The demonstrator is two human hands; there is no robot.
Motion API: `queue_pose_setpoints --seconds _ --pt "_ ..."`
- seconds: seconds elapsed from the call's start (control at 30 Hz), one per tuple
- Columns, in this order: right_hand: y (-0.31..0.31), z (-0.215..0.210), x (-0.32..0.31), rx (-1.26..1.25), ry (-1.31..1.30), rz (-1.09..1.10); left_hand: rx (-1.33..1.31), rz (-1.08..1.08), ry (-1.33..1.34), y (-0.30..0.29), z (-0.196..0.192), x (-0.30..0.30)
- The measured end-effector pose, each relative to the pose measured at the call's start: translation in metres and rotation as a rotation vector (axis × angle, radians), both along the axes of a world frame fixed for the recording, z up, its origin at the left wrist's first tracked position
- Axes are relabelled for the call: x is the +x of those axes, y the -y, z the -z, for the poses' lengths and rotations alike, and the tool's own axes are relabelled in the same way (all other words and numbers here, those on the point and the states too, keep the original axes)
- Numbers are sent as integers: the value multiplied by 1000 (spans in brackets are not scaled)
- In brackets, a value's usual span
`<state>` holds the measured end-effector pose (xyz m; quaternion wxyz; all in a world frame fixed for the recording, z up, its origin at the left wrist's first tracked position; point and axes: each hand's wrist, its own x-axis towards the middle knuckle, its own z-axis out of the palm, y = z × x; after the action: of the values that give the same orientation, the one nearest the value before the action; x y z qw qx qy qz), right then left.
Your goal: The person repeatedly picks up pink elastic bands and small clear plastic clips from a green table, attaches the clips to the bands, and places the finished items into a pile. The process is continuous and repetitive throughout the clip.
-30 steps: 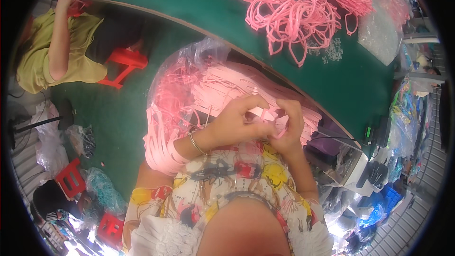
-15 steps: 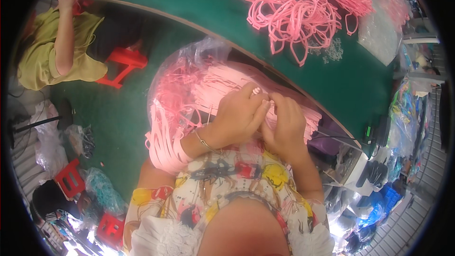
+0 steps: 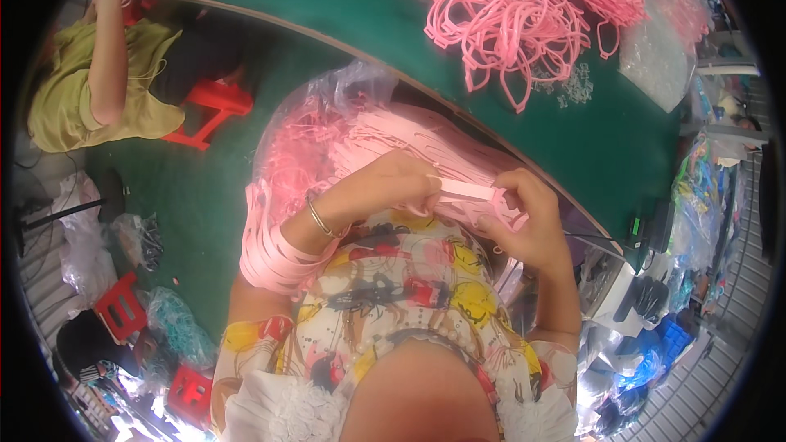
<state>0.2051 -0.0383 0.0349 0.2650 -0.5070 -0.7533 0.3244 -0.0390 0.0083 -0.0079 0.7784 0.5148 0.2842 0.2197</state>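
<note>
A flat pink strap (image 3: 467, 189) is stretched between my hands above my lap. My left hand (image 3: 407, 182) is closed on one end of it. The fingers of my right hand (image 3: 528, 211) pinch the other end, where the strap bends into a small loop. Several pink strap loops (image 3: 266, 250) hang around my left forearm, below a metal bangle. Beneath and beyond my hands lies a thick bundle of pink straps (image 3: 389, 135). Beside it, a clear plastic bag (image 3: 348, 86) holds more pink pieces.
The green table (image 3: 393, 29) curves across in front of me. A tangled pile of pink straps (image 3: 512, 29), small clear pieces (image 3: 575, 86) and a plastic bag (image 3: 655, 69) lie on it. A co-worker's arm (image 3: 108, 65) is at the left, near a red stool (image 3: 213, 106).
My hands were close together and have drawn apart, showing the strap between them. My left hand moved slightly left, my right hand to the right.
</note>
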Motion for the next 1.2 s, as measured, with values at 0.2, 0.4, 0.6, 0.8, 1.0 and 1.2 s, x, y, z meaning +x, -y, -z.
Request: queue_pose_setpoints --seconds 0.2,0.4,0.6,0.8,1.0,1.2 --pt "0 13 11 -265 -235 7 -69 -20 -13 9 -3 13" --pt "1 2 17 -515 -300 37 547 -24 -204 7 -9 20" --pt "6 10 21 -289 -288 17 607 -110 -27 9 -7 27" --pt "8 9 27 -371 -373 51 196 -66 -14 11 -6 26" --pt "14 5 30 -482 -427 115 176 2 -40 5 -11 27" --pt "17 5 37 -398 -437 111 148 40 22 -1 -17 38"
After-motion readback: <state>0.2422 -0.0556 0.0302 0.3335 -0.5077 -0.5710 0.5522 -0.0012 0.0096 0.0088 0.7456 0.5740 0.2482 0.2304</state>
